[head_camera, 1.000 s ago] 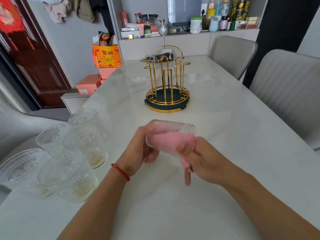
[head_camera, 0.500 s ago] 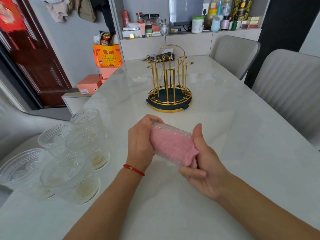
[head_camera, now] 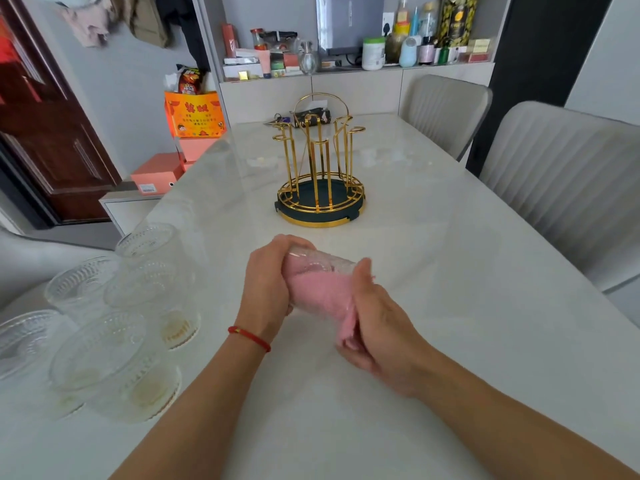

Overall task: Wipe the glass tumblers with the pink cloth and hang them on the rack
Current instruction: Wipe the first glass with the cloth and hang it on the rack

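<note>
Gold rack (head_camera: 320, 174) stood bare mid-surface (head_camera: 433, 271), nothing between it and the hands; five more tumblers (head_camera: 138, 306) clustered at the near-left edge, two grey chairs (head_camera: 554, 188) along the right side. Left hand (head_camera: 268, 289) was curled round the base end of a tumbler (head_camera: 320, 263) held on its side above the surface. Right hand (head_camera: 377, 327) gripped the pink cloth (head_camera: 322, 292) stuffed inside the glass, thumb lying along its wall.
</note>
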Tool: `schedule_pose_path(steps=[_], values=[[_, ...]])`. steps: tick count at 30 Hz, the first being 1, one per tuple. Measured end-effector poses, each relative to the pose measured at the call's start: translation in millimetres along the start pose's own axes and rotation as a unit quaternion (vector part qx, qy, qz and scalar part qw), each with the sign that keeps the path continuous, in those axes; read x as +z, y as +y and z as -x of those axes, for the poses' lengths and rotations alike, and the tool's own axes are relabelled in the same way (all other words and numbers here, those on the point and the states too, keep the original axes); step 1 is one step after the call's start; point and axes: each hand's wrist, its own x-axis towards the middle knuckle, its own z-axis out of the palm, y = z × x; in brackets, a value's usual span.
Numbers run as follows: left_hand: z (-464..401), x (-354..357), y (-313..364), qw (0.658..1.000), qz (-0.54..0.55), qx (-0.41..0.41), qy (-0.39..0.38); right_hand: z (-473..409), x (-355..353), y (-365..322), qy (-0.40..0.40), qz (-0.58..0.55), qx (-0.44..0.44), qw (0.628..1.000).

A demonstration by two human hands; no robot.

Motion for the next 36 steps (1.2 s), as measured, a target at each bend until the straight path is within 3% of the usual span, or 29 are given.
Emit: schedule_pose_path(steps=[3, 5, 8, 11, 13, 15, 18, 21, 24, 25, 27, 30, 33, 36], values=[[-3, -12, -8, 0.979, -0.041, 0.198, -0.001, -4, 0, -5, -0.063, -0.31, 0.106, 0.943], [-4, -14, -14, 0.962, -0.065, 0.264, -0.029, -8, -8, -4, -0.1, -0.318, 0.1, 0.938], [3, -10, -6, 0.986, -0.069, 0.121, -0.097, -9, -23, -6, -0.058, 0.004, 0.012, 0.998], [7, -13, 0, 0.986, -0.054, -0.078, -0.135, -11, -21, -5, -0.098, 0.263, -0.162, 0.946], [7, -10, 3, 0.985, -0.025, -0.144, -0.096, -10, -17, 1, -0.096, 0.328, -0.18, 0.922], [7, -4, 3, 0.992, -0.02, -0.118, -0.04, -5, -9, 3, -0.046, 0.251, -0.144, 0.956], [5, -3, 4, 1.0, -0.001, -0.006, 0.0, 0, -1, 1, 0.007, 0.034, 0.005, 0.999], [0, -18, -8, 0.97, -0.063, 0.233, -0.018, -1, 4, 1, -0.026, -0.228, 0.105, 0.968], [-1, -19, -12, 0.938, -0.11, 0.324, -0.044, -4, -2, -1, -0.082, -0.276, 0.093, 0.953], [2, -17, -10, 0.943, -0.108, 0.311, -0.057, -5, -6, -5, -0.08, -0.228, 0.084, 0.967], [9, -15, -2, 0.972, -0.058, 0.202, -0.107, -5, -13, -10, -0.047, -0.056, 0.037, 0.997], [17, -14, 6, 0.989, -0.029, 0.009, -0.144, 0, -10, -14, -0.022, 0.179, -0.084, 0.98], [15, -10, 9, 0.991, -0.067, -0.076, -0.086, 2, -8, -7, -0.044, 0.192, -0.059, 0.979], [8, -7, 4, 0.991, -0.132, 0.012, -0.015, 0, -7, 0, -0.01, 0.117, 0.008, 0.993]])
